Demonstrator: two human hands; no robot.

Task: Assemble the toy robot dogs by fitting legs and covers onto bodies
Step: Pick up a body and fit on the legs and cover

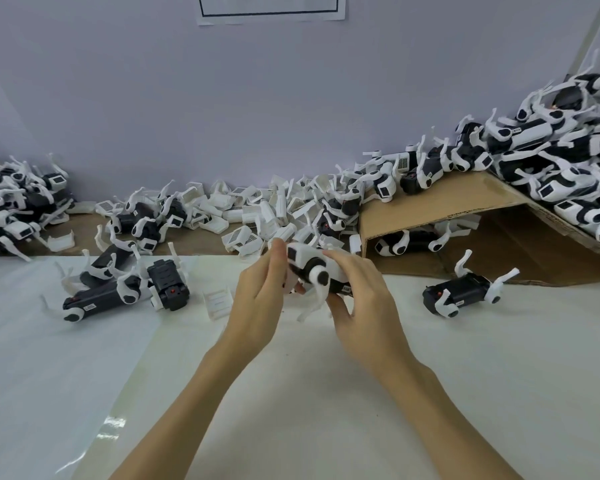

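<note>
Gripped in both hands — right hand (357,299) curled over the rear and underside of the toy dog (314,271), fingers wrapped around the dark body, thumb low near the dangling white leg (310,304); left hand (262,289) closed on the head end from nine o'clock, fingertips pressed up against the white cover (305,256). Held clear of the white work surface (309,393), roughly at the middle of the view, a little toward twelve.

Judged light, by how easily two bare hands carried it, and stiff in the body — hard moulded plastic, likely smooth and a bit slippery on the glossy white shell. Looked thin and springy in the legs, so probably the weak point; better taken by the boxy black body or the round hip joint than by a leg tip. Cover likely a snap fit, needing even pressure from both sides rather than a twist.

Seen farther out: at nine o'clock, a cluster of dark bodies with legs (118,289) and a loose white cover (219,301) just beside the left hand; at three o'clock, one legged body (465,294) lying alone. Beyond, at twelve, a heap of loose white covers (257,213); at one to two o'clock, a cardboard ramp (440,206) piled with finished dogs (551,161); at ten o'clock, another pile (11,202).
</note>
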